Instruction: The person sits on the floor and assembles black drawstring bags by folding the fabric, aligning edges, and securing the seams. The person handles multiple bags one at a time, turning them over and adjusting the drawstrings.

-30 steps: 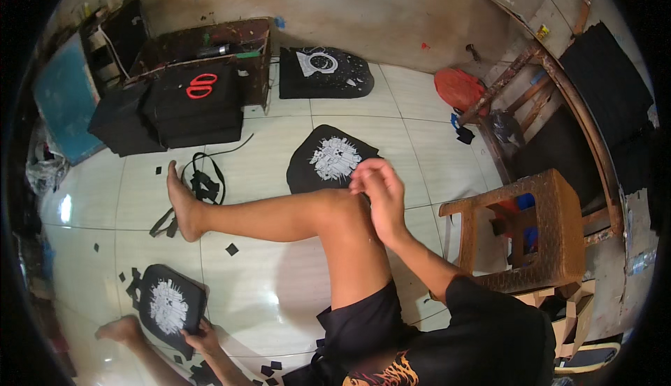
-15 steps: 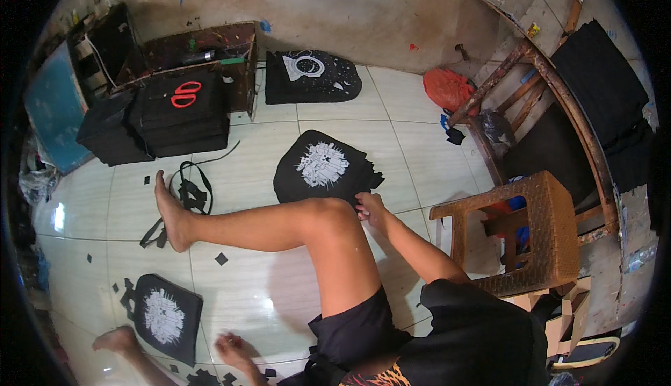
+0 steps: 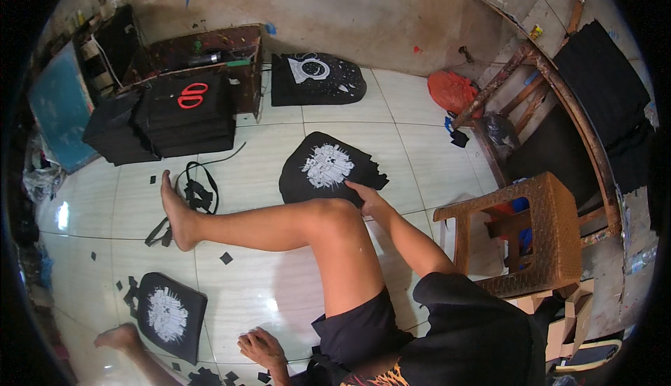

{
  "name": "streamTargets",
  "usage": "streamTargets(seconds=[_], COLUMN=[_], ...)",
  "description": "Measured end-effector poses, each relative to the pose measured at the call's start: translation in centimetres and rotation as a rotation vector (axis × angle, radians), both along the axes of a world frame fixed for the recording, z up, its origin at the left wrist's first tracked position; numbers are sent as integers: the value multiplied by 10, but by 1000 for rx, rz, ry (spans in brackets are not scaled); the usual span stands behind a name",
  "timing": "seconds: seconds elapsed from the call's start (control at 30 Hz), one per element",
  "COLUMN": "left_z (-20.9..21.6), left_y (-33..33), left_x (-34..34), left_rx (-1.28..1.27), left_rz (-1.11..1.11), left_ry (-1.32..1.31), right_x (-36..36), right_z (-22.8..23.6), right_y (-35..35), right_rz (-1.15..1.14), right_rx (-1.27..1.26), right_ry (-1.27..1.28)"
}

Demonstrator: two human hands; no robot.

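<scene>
A stack of rounded black fabric panels (image 3: pixel 297 183) with a white print lies on the floor beyond my bent knee, its right edge jagged with small tabs. My right hand (image 3: pixel 365 196) grips its near edge, one digit stretched over the top; the other fingers are partly hidden beneath the edge. My left hand (image 3: pixel 263 347) is low over the tiles by my hip, fingers loosely bent and apart, with nothing visible in it. To its left, between my feet, lies a similar black printed panel (image 3: pixel 192 309) with small black scraps (image 3: pixel 131 298) beside it.
Red-handled scissors (image 3: pixel 193 95) rest on a stack of black fabric (image 3: pixel 185 124) at the far left. Another printed panel (image 3: pixel 318 92) lies by the wall. A black strap (image 3: pixel 199 194) is near my foot. A brown stool (image 3: pixel 556 239) and a wooden chair (image 3: pixel 570 106) stand right.
My left hand has moved right, toward my hip, and its fingers have spread. My right hand has shifted slightly, one digit now reaching over the panel stack. The view has shifted a little.
</scene>
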State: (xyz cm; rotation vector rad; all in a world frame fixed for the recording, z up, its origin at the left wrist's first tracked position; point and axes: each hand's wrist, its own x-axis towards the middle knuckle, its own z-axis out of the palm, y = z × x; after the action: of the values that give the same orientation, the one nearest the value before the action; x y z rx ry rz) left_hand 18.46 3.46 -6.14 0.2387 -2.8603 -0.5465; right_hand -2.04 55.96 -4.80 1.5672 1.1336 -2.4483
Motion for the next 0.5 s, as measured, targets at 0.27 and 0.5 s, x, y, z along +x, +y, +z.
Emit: streamTargets(seconds=[0.27, 0.5], left_z=[7, 9], left_y=[1, -5], left_x=[-2, 3], left_rx=[-86, 79], left_rz=[-20, -6], left_ry=[36, 40], right_x=[-24, -87], right_z=[-28, 91], right_y=[17, 20], right_rz=[-127, -68], right_rx=[68, 312], right_ry=[39, 245])
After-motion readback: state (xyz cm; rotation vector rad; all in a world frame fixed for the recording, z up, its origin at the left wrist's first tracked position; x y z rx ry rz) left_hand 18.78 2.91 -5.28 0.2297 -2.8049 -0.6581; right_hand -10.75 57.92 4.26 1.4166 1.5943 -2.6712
